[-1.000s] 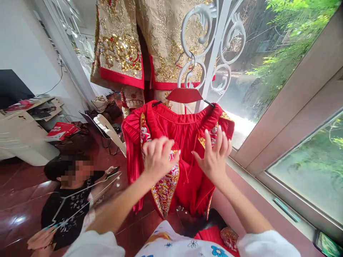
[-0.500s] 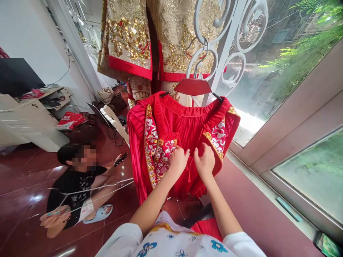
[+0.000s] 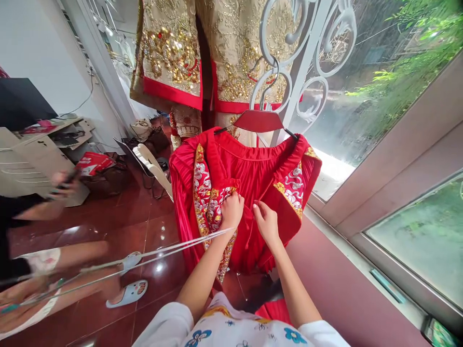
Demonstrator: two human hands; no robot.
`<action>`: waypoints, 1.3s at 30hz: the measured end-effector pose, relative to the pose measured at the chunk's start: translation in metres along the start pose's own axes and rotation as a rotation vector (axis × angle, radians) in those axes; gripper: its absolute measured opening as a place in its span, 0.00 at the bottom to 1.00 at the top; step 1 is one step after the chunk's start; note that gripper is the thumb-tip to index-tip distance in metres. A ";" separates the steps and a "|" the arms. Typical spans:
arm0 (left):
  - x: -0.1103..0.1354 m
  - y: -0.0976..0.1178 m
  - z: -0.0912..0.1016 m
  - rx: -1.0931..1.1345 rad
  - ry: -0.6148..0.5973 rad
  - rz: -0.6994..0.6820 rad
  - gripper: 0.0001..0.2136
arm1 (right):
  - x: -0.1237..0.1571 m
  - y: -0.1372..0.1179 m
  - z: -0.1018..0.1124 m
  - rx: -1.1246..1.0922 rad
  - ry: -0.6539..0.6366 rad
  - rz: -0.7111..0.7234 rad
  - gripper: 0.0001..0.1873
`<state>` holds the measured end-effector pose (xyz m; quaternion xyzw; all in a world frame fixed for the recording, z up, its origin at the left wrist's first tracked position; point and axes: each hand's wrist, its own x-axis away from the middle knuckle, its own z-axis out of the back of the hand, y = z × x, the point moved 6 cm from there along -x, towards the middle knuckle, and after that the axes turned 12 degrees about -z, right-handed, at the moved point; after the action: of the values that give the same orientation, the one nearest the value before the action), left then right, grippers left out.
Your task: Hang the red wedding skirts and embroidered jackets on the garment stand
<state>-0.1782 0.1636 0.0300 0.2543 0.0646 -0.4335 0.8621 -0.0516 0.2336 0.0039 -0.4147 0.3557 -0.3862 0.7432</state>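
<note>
A red pleated skirt [image 3: 249, 168] with silver-and-gold embroidered panels hangs in front of me from a hanger [image 3: 258, 121]. My left hand [image 3: 232, 210] is closed at the front of the skirt, beside the left embroidered panel [image 3: 202, 188]. A little to its right, my right hand [image 3: 266, 221] has thumb and fingers pinched together. Both seem to grip a thin red cord [image 3: 249, 224] that hangs between them; my fingers hide most of it. Two white strands [image 3: 188, 244] stretch from the lower left and end visually at my left wrist.
A co-worker's leg and slipper [image 3: 132, 292] are at the left, over the red tiled floor. Gold-sequinned garments [image 3: 173, 48] hang behind the skirt beside a white scrollwork rack [image 3: 289, 82]. Right stands a window frame [image 3: 361, 193]; a desk [image 3: 32, 159] is far left.
My hands have shifted slightly left, and my left hand has turned and closed more. The co-worker has risen and moved left. The white strands now reach my left wrist.
</note>
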 end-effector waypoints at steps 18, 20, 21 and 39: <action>0.016 -0.044 -0.011 0.759 0.246 -0.115 0.09 | 0.024 0.046 -0.026 0.626 0.041 -0.145 0.13; 0.016 -0.045 -0.012 0.771 0.237 -0.128 0.09 | 0.024 0.053 -0.025 0.684 -0.010 -0.215 0.11; 0.016 -0.045 -0.013 0.779 0.230 -0.136 0.09 | 0.024 0.054 -0.026 0.685 -0.027 -0.217 0.11; 0.104 -0.048 -0.041 0.430 0.178 -0.183 0.11 | 0.019 0.077 -0.051 -0.024 -0.168 -0.537 0.09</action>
<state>-0.1475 0.0856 -0.0583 0.4623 0.0694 -0.4895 0.7361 -0.0649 0.2274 -0.0889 -0.5332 0.1750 -0.5293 0.6363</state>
